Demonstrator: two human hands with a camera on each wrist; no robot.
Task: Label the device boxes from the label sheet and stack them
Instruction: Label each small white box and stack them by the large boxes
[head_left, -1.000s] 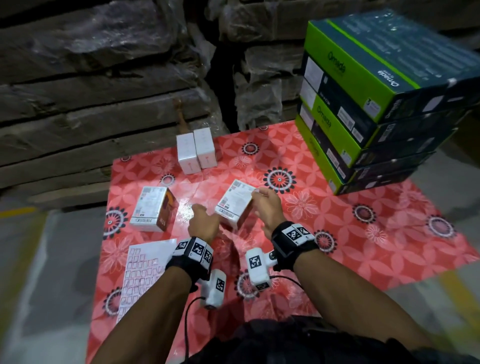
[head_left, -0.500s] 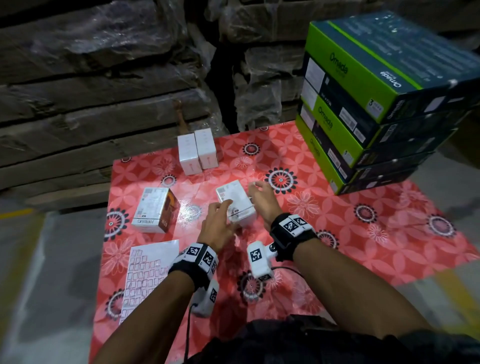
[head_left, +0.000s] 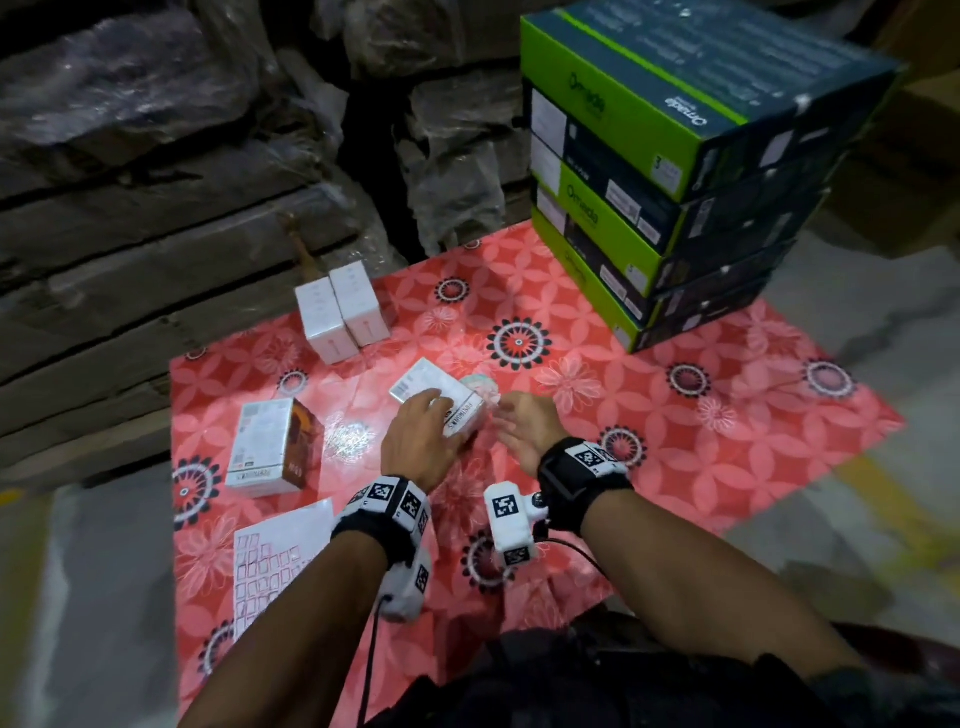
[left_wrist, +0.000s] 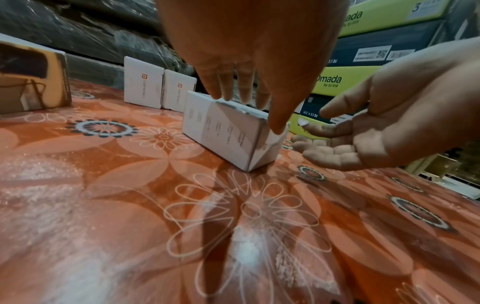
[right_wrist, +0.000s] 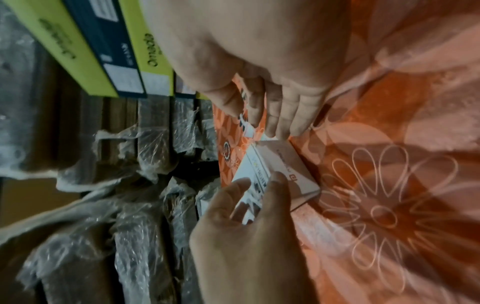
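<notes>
A white device box (head_left: 423, 384) lies flat on the red flowered mat (head_left: 701, 447). My left hand (head_left: 434, 421) holds it from above, fingers over the top and thumb on the near edge, as the left wrist view (left_wrist: 249, 98) shows on the box (left_wrist: 223, 135). My right hand (head_left: 511, 423) lies open, palm up, just right of the box without touching it. A small white sticker (left_wrist: 302, 123) sits at its index fingertip. The label sheet (head_left: 270, 566) lies near my left forearm.
Two white boxes (head_left: 340, 312) stand side by side at the mat's far edge. Another box with a brown side (head_left: 265, 447) lies left of my hands. A tall stack of green and dark boxes (head_left: 649, 156) stands at the right; wrapped pallets rise behind.
The box, held tilted between both hands a second ago, now lies flat on the mat. My left hand has moved onto its top and my right hand has let go.
</notes>
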